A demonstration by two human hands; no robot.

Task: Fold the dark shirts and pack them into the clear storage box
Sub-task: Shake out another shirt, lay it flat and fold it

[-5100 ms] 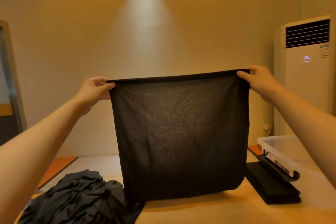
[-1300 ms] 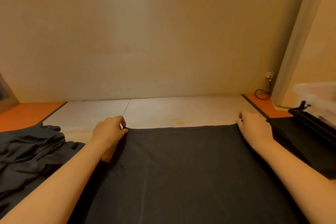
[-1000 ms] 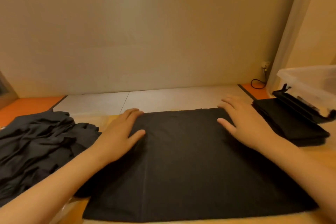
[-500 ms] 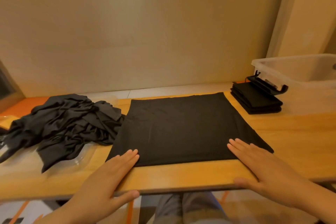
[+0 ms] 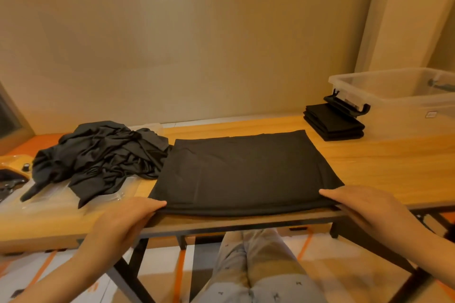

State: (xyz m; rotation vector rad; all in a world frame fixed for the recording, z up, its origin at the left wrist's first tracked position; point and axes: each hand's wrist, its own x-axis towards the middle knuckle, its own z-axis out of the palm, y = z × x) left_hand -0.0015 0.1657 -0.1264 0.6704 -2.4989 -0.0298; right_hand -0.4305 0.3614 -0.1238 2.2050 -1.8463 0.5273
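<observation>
The left hand (image 5: 128,216) holds the near left corner of the dark shirt (image 5: 243,174), thumb lying on top of the cloth and the other fingers tucked out of sight under its edge. The right hand (image 5: 364,206) holds the near right corner the same way, closed narrowly on the fabric. The shirt lies flat as a broad rectangle on the wooden table (image 5: 394,162), its near edge at the table's near rim.

Touching its far left corner is a pile of crumpled shirts (image 5: 98,155), resting partly on a clear plastic sheet (image 5: 61,194). Far right, apart from the flat shirt, sits a stack of folded shirts (image 5: 334,123), right against the clear storage box (image 5: 406,106), whose black latch (image 5: 347,106) hangs over the stack.
</observation>
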